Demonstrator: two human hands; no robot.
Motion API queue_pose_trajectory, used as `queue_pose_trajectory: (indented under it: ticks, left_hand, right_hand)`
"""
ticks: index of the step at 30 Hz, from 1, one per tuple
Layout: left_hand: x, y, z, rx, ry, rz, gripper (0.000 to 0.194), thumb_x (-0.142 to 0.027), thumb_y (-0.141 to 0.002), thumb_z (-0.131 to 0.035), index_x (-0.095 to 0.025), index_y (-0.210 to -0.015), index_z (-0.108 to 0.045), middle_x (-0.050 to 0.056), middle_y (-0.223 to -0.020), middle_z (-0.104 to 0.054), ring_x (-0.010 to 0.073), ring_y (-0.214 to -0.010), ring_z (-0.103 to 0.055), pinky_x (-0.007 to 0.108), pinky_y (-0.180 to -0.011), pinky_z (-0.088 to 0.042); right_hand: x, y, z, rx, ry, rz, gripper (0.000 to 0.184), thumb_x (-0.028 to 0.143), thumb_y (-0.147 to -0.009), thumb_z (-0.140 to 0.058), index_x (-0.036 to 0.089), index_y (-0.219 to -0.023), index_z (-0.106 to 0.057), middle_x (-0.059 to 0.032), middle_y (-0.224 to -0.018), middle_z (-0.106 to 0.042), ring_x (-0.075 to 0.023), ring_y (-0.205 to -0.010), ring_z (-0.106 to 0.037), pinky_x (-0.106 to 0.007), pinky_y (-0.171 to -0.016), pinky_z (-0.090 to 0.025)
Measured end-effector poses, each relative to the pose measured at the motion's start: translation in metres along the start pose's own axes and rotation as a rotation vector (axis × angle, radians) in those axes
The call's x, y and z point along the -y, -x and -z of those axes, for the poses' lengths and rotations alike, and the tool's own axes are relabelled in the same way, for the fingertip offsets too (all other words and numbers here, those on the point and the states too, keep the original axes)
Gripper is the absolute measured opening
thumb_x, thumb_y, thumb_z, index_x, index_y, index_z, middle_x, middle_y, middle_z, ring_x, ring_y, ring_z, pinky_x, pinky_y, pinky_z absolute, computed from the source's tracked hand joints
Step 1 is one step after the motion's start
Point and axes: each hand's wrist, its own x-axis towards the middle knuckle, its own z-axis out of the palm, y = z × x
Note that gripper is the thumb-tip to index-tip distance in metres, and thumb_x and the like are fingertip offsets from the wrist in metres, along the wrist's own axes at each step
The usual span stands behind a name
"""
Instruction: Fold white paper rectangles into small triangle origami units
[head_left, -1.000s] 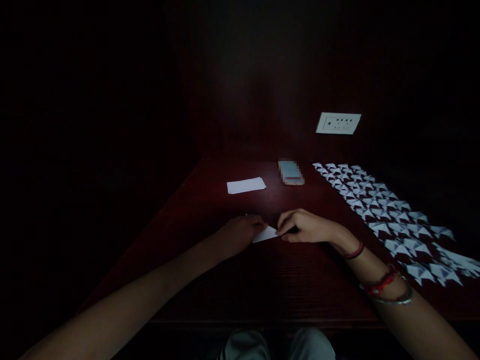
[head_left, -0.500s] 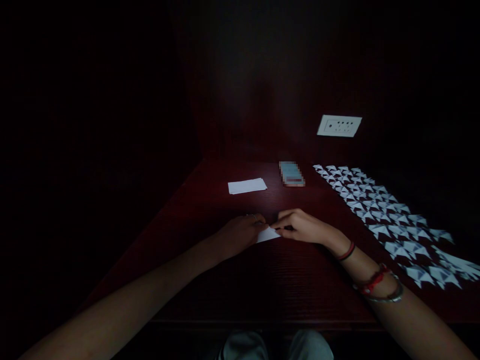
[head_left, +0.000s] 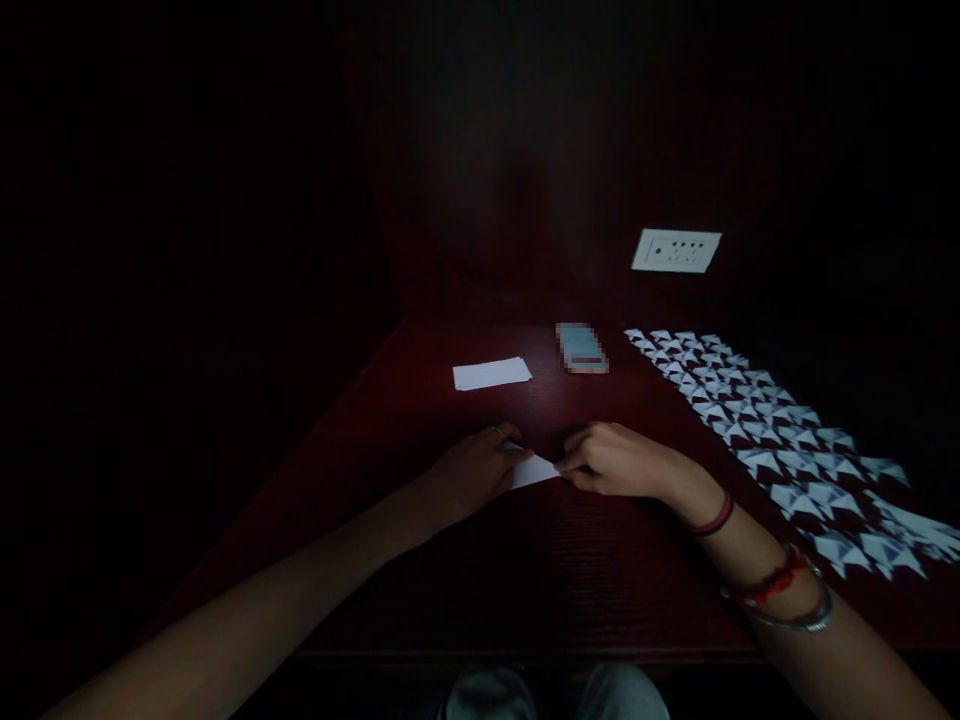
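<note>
A small white paper piece [head_left: 534, 470] lies on the dark red table [head_left: 525, 570] between my two hands. My left hand [head_left: 472, 470] presses down on its left end with fingers curled, a ring on one finger. My right hand [head_left: 611, 460] pinches the paper's right tip, fingers drawn together. Bracelets circle my right wrist and forearm.
A stack of white paper slips [head_left: 491, 373] lies farther back. Beside it sits a small blurred box [head_left: 581, 347]. Several folded white paper triangles [head_left: 772, 430] run in rows along the table's right side. A white wall socket [head_left: 676, 250] is behind. My knees show below the table's front edge.
My right hand slid along the paper's right end and back to its tip, fingers more curled now. My left hand stayed pressed on the paper.
</note>
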Motion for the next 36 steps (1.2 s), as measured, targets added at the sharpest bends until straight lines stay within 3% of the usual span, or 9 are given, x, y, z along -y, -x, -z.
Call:
queue_pose_trajectory:
  ticks: [10, 16, 18, 23, 28, 36]
  left_hand:
    - [0.007, -0.002, -0.002, 0.003, -0.021, -0.004, 0.029, -0.017, -0.078, -0.042, -0.018, -0.106, -0.049, 0.005, -0.109, -0.041, 0.0163, -0.097, -0.043, 0.029, -0.084, -0.034]
    - [0.007, -0.003, -0.005, -0.011, -0.063, -0.003, 0.029, -0.015, -0.078, -0.042, -0.020, -0.106, -0.048, 0.004, -0.108, -0.042, 0.0163, -0.096, -0.043, 0.030, -0.082, -0.036]
    - [0.008, -0.004, -0.008, -0.040, -0.077, 0.004, 0.029, -0.016, -0.078, -0.042, -0.020, -0.106, -0.048, 0.005, -0.108, -0.042, 0.0166, -0.097, -0.043, 0.030, -0.082, -0.036]
    - [0.009, -0.005, -0.010, -0.058, -0.085, 0.010, 0.027, -0.018, -0.079, -0.040, -0.020, -0.105, -0.048, 0.005, -0.107, -0.043, 0.0161, -0.095, -0.043, 0.030, -0.081, -0.037]
    - [0.007, -0.004, -0.009, -0.041, -0.121, 0.017, 0.029, -0.018, -0.079, -0.040, -0.021, -0.108, -0.046, 0.005, -0.106, -0.043, 0.0162, -0.094, -0.044, 0.029, -0.079, -0.038]
    - [0.000, -0.003, -0.006, -0.017, -0.223, 0.048, 0.027, -0.018, -0.082, -0.036, -0.019, -0.107, -0.048, 0.006, -0.100, -0.047, 0.0175, -0.091, -0.045, 0.030, -0.075, -0.039]
  right_hand:
    - [-0.005, 0.013, 0.009, 0.089, -0.091, -0.068, 0.018, 0.013, -0.066, -0.048, 0.018, -0.066, -0.065, -0.0010, -0.062, -0.060, -0.0101, -0.057, -0.050, -0.021, -0.055, -0.033]
    - [-0.001, -0.002, -0.001, -0.178, -0.083, -0.188, 0.025, 0.025, -0.077, -0.043, 0.017, -0.093, -0.060, -0.0052, -0.083, -0.057, -0.0119, -0.070, -0.051, -0.022, -0.062, -0.035]
    - [0.000, -0.009, -0.010, -0.176, -0.105, -0.187, 0.027, 0.031, -0.075, -0.047, 0.017, -0.095, -0.058, -0.0049, -0.081, -0.055, -0.0117, -0.068, -0.051, -0.022, -0.062, -0.036]
    - [-0.001, -0.015, -0.023, -0.183, -0.124, -0.167, 0.024, 0.025, -0.077, -0.046, 0.018, -0.096, -0.058, -0.0047, -0.082, -0.054, -0.0116, -0.071, -0.051, -0.022, -0.063, -0.036]
    - [-0.002, -0.012, -0.020, -0.159, -0.114, -0.128, 0.025, 0.024, -0.078, -0.045, 0.019, -0.099, -0.057, -0.0045, -0.080, -0.054, -0.0116, -0.070, -0.050, -0.022, -0.062, -0.036]
    - [-0.002, -0.008, -0.009, -0.084, -0.050, -0.076, 0.024, 0.023, -0.079, -0.040, 0.017, -0.083, -0.063, -0.0038, -0.076, -0.056, -0.0110, -0.068, -0.051, -0.023, -0.063, -0.035]
